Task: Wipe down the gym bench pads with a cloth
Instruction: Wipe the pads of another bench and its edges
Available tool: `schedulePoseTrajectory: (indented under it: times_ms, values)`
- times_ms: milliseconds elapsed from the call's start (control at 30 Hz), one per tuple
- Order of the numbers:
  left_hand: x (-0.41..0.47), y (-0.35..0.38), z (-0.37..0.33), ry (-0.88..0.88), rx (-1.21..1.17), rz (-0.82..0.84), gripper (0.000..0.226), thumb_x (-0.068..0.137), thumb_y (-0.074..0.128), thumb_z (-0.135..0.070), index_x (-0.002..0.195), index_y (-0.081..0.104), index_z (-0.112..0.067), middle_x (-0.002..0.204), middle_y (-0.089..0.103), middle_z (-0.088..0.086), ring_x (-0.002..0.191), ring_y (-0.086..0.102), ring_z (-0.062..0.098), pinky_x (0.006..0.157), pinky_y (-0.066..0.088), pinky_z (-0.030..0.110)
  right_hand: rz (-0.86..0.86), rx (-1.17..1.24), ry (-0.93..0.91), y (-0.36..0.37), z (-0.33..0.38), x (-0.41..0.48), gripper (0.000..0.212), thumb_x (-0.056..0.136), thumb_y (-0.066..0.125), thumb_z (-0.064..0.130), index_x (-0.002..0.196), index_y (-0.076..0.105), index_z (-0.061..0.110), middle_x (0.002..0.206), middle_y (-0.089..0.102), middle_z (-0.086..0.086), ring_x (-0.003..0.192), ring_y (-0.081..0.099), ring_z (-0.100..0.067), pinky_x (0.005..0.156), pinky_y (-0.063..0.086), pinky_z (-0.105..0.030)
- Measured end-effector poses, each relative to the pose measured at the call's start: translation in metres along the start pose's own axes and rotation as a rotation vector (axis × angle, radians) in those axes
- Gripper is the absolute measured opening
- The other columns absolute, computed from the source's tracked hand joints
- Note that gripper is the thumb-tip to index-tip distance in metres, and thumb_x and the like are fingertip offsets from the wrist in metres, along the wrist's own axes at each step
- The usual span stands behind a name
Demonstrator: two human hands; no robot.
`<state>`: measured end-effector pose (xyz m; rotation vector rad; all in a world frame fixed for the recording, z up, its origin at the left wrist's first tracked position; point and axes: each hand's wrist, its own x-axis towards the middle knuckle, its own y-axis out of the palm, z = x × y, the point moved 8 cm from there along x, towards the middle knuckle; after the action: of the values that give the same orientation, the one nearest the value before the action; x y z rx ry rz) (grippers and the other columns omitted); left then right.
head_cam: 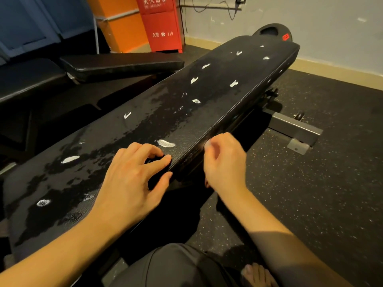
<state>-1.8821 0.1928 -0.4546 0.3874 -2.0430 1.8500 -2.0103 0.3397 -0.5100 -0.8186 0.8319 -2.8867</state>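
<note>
Head view: my left grip point(132, 175) is clenched on a dark wad, likely the cloth point(156, 160). It looks soft and light, best bunched in the palm. It sits on the wet, slick bench pad point(217, 96), whose long axis runs near-left to far-right. My right grip point(224, 160) curls at the pad's side; I cannot tell if it holds anything.
</note>
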Motion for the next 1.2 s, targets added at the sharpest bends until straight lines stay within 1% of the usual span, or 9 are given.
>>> schedulePoseTrajectory:
  times_ms: [100,233,400,567,700,767,967,1133,1200]
  values:
    - [0.000,-0.001,0.001,-0.005,-0.009,0.005,0.031,0.089,0.068,-0.035,0.113,0.078,-0.018,0.111,0.065,-0.003,0.094,0.058,0.023,0.079,0.042,0.040,0.092,0.002,-0.125,0.000,0.011,-0.010,0.009,0.093,0.064,0.013,0.084,0.063,0.010,0.084,0.058,0.001,0.078,0.055,-0.019,0.070,0.045,-0.034]
    - [0.000,0.000,0.002,-0.008,-0.008,-0.001,0.031,0.090,0.067,-0.035,0.112,0.078,-0.018,0.110,0.064,-0.003,0.093,0.057,0.023,0.079,0.042,0.040,-0.102,0.024,0.152,-0.012,-0.030,0.027,0.008,0.095,0.063,0.013,0.088,0.065,0.011,0.086,0.060,0.003,0.080,0.057,-0.015,0.076,0.053,-0.043]
    - [-0.001,0.000,0.001,-0.009,-0.008,0.000,0.032,0.090,0.066,-0.036,0.112,0.078,-0.018,0.110,0.065,-0.003,0.094,0.058,0.024,0.078,0.043,0.042,0.073,0.065,-0.132,-0.004,0.020,-0.007,0.011,0.094,0.065,0.011,0.083,0.064,0.011,0.083,0.058,0.003,0.078,0.055,-0.018,0.071,0.046,-0.032]
    - [0.000,0.000,0.002,-0.008,0.000,0.004,0.031,0.090,0.066,-0.036,0.112,0.078,-0.018,0.109,0.064,-0.003,0.093,0.057,0.023,0.079,0.043,0.041,-0.125,0.038,0.104,-0.017,-0.020,0.029,0.013,0.095,0.062,0.014,0.083,0.063,0.010,0.083,0.060,0.001,0.077,0.057,-0.020,0.073,0.051,-0.048]
    - [-0.001,0.001,0.002,-0.012,-0.001,0.012,0.034,0.091,0.063,-0.038,0.113,0.078,-0.018,0.110,0.064,-0.004,0.095,0.057,0.022,0.080,0.042,0.041,0.112,0.106,-0.193,0.000,0.046,-0.031,0.009,0.094,0.063,0.011,0.085,0.063,0.010,0.085,0.058,-0.001,0.081,0.055,-0.024,0.072,0.047,-0.041]
    - [0.000,0.000,0.002,-0.007,-0.006,0.008,0.033,0.090,0.064,-0.038,0.113,0.078,-0.019,0.110,0.064,-0.004,0.094,0.057,0.023,0.079,0.042,0.040,0.119,0.073,-0.248,0.002,0.043,-0.029,0.009,0.094,0.063,0.013,0.086,0.063,0.010,0.085,0.057,0.000,0.081,0.055,-0.023,0.071,0.046,-0.039]
    - [0.000,0.001,0.001,-0.012,0.004,0.010,0.034,0.090,0.061,-0.039,0.112,0.078,-0.019,0.109,0.064,-0.004,0.094,0.056,0.022,0.080,0.041,0.037,-0.118,-0.015,0.158,-0.013,-0.030,0.027,0.010,0.096,0.061,0.015,0.088,0.066,0.010,0.087,0.061,0.002,0.081,0.058,-0.018,0.076,0.052,-0.047]
    - [-0.001,0.001,0.002,-0.022,0.004,0.015,0.036,0.091,0.061,-0.040,0.114,0.078,-0.019,0.111,0.064,-0.004,0.096,0.057,0.022,0.081,0.041,0.037,0.125,0.056,-0.207,0.009,0.037,-0.035,0.008,0.093,0.063,0.012,0.085,0.062,0.010,0.085,0.058,-0.001,0.080,0.055,-0.023,0.070,0.046,-0.039]
    - [0.000,0.000,0.001,-0.016,-0.007,0.009,0.034,0.090,0.063,-0.039,0.113,0.078,-0.019,0.110,0.064,-0.004,0.095,0.057,0.022,0.080,0.040,0.037,0.061,0.041,-0.150,0.006,0.016,-0.018,0.007,0.091,0.064,0.012,0.084,0.064,0.010,0.085,0.060,0.000,0.080,0.057,-0.022,0.071,0.049,-0.040]
